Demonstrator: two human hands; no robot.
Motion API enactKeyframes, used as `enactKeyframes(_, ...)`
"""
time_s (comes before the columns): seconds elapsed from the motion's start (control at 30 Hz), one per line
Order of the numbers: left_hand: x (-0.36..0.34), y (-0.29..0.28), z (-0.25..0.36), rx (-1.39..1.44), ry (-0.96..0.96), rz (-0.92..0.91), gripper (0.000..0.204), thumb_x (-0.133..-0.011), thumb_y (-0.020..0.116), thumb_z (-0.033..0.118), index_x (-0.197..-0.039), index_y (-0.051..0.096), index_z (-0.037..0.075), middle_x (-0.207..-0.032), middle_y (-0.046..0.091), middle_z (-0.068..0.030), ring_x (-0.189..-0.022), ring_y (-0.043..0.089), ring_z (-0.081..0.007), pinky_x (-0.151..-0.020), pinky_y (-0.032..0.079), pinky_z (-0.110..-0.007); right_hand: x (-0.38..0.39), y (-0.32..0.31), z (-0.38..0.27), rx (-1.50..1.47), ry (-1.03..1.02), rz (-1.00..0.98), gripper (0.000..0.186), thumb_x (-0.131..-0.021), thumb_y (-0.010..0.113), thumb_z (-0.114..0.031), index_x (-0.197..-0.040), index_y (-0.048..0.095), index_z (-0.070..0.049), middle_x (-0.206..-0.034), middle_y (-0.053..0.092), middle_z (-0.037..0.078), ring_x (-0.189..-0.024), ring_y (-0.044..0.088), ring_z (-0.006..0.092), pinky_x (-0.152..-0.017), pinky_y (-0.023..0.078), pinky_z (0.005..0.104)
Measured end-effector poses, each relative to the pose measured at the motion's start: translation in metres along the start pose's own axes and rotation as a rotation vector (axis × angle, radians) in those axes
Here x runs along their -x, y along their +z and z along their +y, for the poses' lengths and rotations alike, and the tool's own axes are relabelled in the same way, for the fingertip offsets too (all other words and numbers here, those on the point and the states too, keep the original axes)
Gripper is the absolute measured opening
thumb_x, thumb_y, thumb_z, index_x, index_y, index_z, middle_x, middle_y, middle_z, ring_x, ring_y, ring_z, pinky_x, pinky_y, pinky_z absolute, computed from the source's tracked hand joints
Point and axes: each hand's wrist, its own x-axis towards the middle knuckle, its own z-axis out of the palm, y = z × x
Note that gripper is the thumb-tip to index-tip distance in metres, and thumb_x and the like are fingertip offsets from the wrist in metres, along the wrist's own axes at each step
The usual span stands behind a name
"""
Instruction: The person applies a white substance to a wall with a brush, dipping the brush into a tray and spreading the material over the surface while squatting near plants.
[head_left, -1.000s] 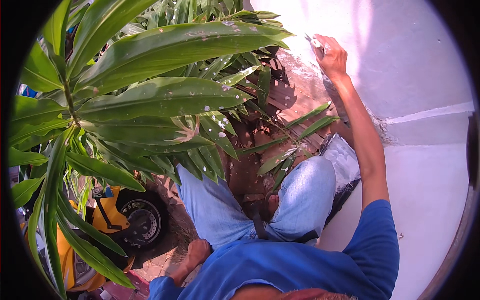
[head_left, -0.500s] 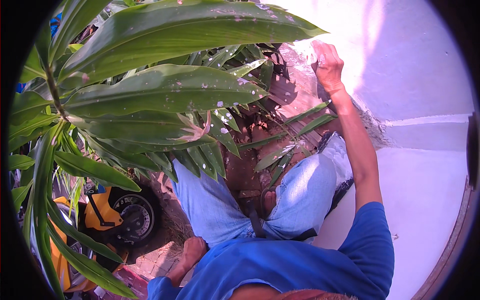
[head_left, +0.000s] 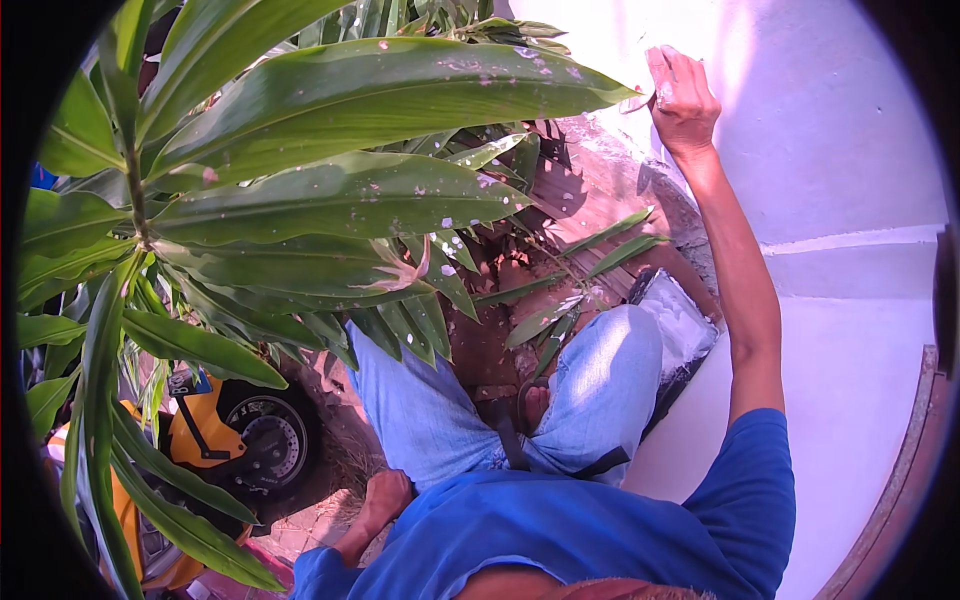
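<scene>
Right hand (head_left: 683, 95) clenched on a small pale tool, too small to identify, against the white wall (head_left: 840, 130); left hand (head_left: 383, 497) hangs loosely curled, empty, near the scooter wheel (head_left: 265, 440).

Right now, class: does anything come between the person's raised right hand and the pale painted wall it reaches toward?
Nothing visible does. The right hand is up against the pale painted wall; the tip of the long green speckled leaf ends just beside it, not between them.
</scene>
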Motion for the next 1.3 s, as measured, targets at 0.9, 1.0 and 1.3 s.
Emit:
enactKeyframes(0.9, -0.003, -0.04, -0.007, 0.032, -0.074, 0.071, 0.027, -0.067, 0.056, 0.024, -0.073, 0.062, -0.002, -0.074, 0.061, -0.0236, -0.072, 0.062, -0.0371, -0.065, 0.05, -0.045, -0.036, 0.011, 0.005, -0.018, -0.175, -0.525, 0.012, -0.079, 0.047, -0.004, -0.089, 0.054, 0.0, -0.079, 0.054, 0.01, -0.084, 0.057, 0.022, -0.063, 0.054, 0.0321)
enactKeyframes(1.0, -0.023, 0.006, -0.036, 0.069, -0.209, 0.179, 0.027, -0.075, 0.048, 0.024, -0.072, 0.063, 0.002, -0.073, 0.062, -0.0203, -0.07, 0.063, -0.0344, -0.063, 0.05, -0.045, -0.092, 0.001, 0.03, -0.194, -0.003, -0.468, 0.02, -0.073, 0.052, -0.001, -0.091, 0.058, -0.005, -0.081, 0.057, 0.011, -0.08, 0.057, 0.0255, -0.065, 0.051, 0.0382)
enactKeyframes(1.3, -0.032, 0.014, -0.061, -0.042, -0.091, 0.222, 0.031, -0.081, 0.043, 0.024, -0.068, 0.064, 0.005, -0.07, 0.063, -0.0165, -0.065, 0.063, -0.0324, -0.058, 0.05, -0.044, -0.215, -0.083, 0.088, 0.139, -0.15, 0.145, 0.003, -0.076, 0.051, -0.005, -0.077, 0.052, -0.003, -0.075, 0.055, 0.01, -0.068, 0.057, 0.0237, -0.052, 0.049, 0.0333)
